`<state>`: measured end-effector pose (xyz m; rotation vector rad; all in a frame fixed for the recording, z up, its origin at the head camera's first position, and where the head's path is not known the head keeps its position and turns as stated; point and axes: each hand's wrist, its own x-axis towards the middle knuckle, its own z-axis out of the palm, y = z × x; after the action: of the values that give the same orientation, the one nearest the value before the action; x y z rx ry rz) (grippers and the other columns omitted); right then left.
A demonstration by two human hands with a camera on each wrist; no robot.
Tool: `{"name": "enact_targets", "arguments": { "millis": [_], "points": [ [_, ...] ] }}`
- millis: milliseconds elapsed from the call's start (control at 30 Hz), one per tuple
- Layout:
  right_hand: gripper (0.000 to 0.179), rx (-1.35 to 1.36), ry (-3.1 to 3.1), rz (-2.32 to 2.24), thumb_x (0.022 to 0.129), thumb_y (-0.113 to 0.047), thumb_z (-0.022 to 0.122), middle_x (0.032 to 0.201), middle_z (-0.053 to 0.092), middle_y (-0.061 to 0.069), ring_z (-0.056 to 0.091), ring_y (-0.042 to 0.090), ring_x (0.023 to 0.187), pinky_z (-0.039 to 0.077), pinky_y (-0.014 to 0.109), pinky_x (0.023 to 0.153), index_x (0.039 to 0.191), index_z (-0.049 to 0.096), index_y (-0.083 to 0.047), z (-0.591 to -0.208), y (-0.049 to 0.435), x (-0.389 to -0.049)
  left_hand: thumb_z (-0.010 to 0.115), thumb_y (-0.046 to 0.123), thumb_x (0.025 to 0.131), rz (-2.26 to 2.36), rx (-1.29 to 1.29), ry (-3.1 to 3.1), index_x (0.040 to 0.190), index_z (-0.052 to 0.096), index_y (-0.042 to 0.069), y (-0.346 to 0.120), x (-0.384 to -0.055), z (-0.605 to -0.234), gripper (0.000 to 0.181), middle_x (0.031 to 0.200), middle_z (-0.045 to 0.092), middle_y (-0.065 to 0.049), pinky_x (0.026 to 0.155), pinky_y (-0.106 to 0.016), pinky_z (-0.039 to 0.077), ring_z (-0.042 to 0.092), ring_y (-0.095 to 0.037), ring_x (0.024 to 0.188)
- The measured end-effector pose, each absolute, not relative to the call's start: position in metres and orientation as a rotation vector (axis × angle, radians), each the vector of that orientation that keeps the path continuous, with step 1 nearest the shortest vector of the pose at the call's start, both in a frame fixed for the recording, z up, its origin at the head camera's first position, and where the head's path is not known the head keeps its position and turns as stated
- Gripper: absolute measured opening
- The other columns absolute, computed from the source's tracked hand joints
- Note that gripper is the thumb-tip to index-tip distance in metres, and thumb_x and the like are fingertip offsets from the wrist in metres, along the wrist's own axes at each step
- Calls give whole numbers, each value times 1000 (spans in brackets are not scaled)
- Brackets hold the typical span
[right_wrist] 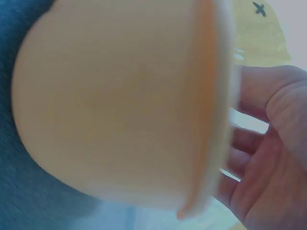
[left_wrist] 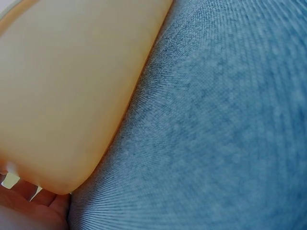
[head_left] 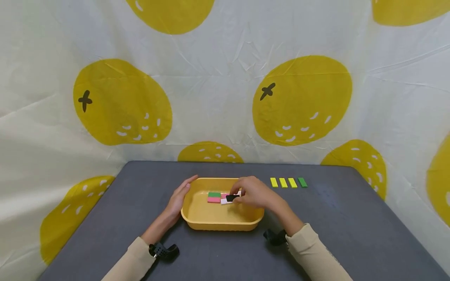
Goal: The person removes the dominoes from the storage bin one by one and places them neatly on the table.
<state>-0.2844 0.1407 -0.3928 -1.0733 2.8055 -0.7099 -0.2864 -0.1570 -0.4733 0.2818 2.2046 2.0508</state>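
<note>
A yellow plastic tray (head_left: 223, 225) stands on the table in the head view. My left hand (head_left: 177, 201) lies along its left end, fingers extended against the outer wall. In the left wrist view, part of that hand (left_wrist: 36, 208) shows beside the tray wall (left_wrist: 72, 96). Over the right part of the tray, my right hand (head_left: 258, 193) pinches a small black rectangular tile (head_left: 232, 198) between thumb and fingers. Beneath and beside it lie a green tile (head_left: 214, 194), a pink tile (head_left: 213, 200) and a white tile (head_left: 224, 201). The tray wall hides the right fingertips in the right wrist view.
Beyond the tray, to the right, several yellow tiles (head_left: 283, 182) and one green tile (head_left: 302, 182) form a row on the dark grey table (head_left: 337, 230). A white cloth (head_left: 218, 89) with yellow fruit prints hangs behind the table.
</note>
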Motion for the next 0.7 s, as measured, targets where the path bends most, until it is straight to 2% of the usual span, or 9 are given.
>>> {"name": "enact_targets", "arguments": {
  "millis": [200, 433, 700],
  "points": [
    [15, -1032, 2789, -760, 89, -19, 82, 98, 78, -4, 63, 7, 77, 53, 24, 73, 103, 81, -15, -383, 152, -284, 27, 28, 116, 2058, 303, 2208, 161, 37, 13, -158, -285, -476, 49, 169, 30, -13, 125, -57, 27, 30, -34, 156],
    [20, -1029, 2791, -807, 90, -18, 81, 97, 77, 0, 69, 13, 81, 55, 23, 70, 108, 79, -11, -376, 166, -285, 25, 26, 116, 2052, 299, 2200, 161, 37, 14, -159, -284, -475, 48, 169, 30, -12, 124, -57, 28, 31, -34, 156],
    [25, -953, 2824, -859, 90, -18, 81, 98, 74, -1, 61, 8, 76, 52, 25, 70, 114, 78, -13, -371, 179, -285, 25, 26, 116, 2047, 294, 2211, 161, 37, 14, -158, -285, -475, 48, 169, 30, -11, 125, -57, 27, 31, -34, 156]
  ]
}}
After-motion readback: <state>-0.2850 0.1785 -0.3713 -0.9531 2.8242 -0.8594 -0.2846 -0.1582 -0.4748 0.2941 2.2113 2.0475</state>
